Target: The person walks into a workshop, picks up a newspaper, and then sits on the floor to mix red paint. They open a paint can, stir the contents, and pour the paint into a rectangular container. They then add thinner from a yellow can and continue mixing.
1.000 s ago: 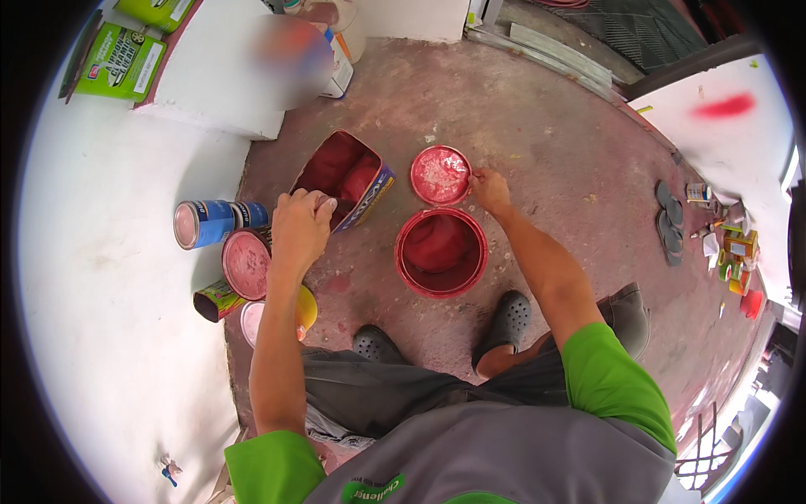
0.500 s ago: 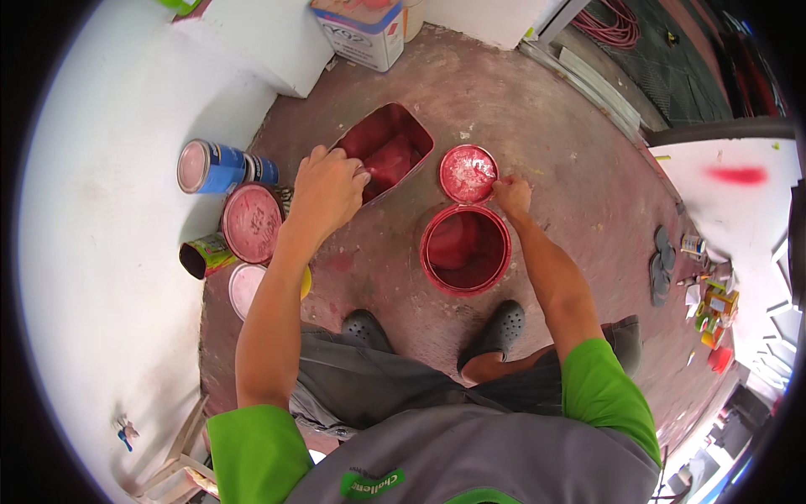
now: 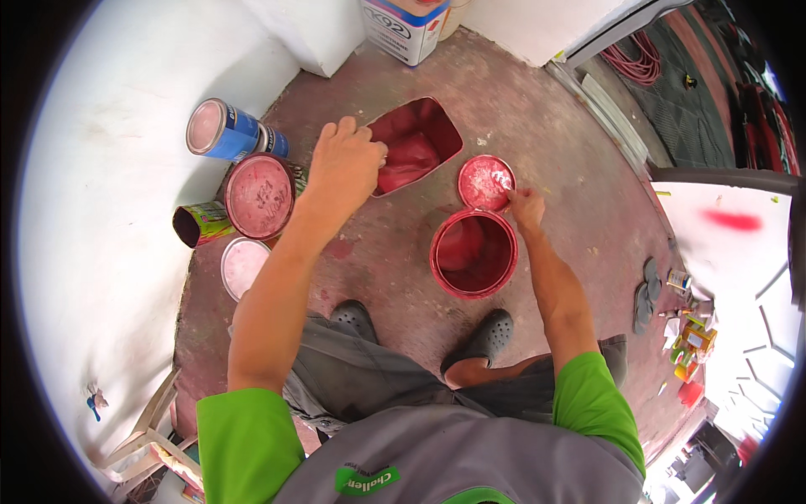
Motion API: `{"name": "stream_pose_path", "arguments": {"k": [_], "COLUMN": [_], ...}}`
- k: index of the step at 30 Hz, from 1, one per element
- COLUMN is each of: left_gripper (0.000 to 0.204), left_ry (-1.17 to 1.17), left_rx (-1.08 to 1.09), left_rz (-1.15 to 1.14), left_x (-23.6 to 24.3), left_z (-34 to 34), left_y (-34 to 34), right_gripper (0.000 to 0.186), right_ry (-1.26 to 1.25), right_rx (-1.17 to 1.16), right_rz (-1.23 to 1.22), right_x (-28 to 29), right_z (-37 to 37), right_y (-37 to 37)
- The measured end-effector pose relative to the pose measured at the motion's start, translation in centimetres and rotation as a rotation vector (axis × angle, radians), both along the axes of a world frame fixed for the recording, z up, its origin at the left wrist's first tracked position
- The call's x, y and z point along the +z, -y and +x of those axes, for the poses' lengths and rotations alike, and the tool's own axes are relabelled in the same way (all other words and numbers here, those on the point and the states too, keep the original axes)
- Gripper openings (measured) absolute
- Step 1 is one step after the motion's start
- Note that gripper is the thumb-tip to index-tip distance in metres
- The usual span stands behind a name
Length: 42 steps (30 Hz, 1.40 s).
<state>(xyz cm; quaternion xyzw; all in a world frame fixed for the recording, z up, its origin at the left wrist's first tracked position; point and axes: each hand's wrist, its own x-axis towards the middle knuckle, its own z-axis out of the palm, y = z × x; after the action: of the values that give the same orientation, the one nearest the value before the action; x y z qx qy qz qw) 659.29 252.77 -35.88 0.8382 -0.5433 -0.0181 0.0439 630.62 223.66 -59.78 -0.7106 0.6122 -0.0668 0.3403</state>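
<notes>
My left hand is closed at the near-left edge of a rectangular tin coated inside with red paint, its fingertips partly hidden. My right hand pinches the edge of a round red-smeared lid, just behind an open round red-coated bucket on the stained floor. Left of my forearm are a large pink-stained lidded can, a white lidded can, blue cans and an open green-labelled tin by the wall.
White walls curve along the left. A white square tin stands at the back. Right are a metal threshold, coiled hose, sandals and small cluttered containers. A wooden frame is lower left; my shoes flank the middle.
My view has turned, shifting the floor items across the picture. My left hand and the rectangular tin appear slightly farther right relative to the blue cans; both hands keep their grips.
</notes>
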Motion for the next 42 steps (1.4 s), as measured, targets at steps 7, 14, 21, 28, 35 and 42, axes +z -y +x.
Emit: {"name": "stream_pose_path", "arguments": {"k": [7,14,21,28,35,42], "left_gripper": [0.016,0.018,0.019,0.02,0.02,0.017], "left_ry": [-0.25,-0.035,-0.105,-0.136,-0.144,-0.101], "left_rx": [0.0,0.032,0.031,0.047,0.055,0.045], "left_rz": [-0.025,-0.1,-0.1,-0.072,-0.065,-0.174], "left_x": [-0.6,-1.8,-2.2,-1.8,-1.5,-2.3], "left_z": [-0.3,0.9,1.4,1.4,1.3,0.9], "left_y": [1.0,1.9,3.5,2.9,2.8,2.3], "right_gripper": [0.02,0.017,0.03,0.035,0.039,0.052], "right_ry": [0.537,0.313,0.146,0.07,0.093,0.15], "right_rx": [-0.193,0.345,1.046,1.117,1.135,1.007], "right_rz": [0.497,-0.1,-0.464,-0.387,-0.319,-0.641], "right_x": [8.7,25.0,27.1,23.6,22.4,28.1], "right_z": [0.4,0.6,-3.7,-5.9,-5.3,0.2], "right_y": [1.9,-7.0,-18.2,-21.8,-21.1,-17.5]}}
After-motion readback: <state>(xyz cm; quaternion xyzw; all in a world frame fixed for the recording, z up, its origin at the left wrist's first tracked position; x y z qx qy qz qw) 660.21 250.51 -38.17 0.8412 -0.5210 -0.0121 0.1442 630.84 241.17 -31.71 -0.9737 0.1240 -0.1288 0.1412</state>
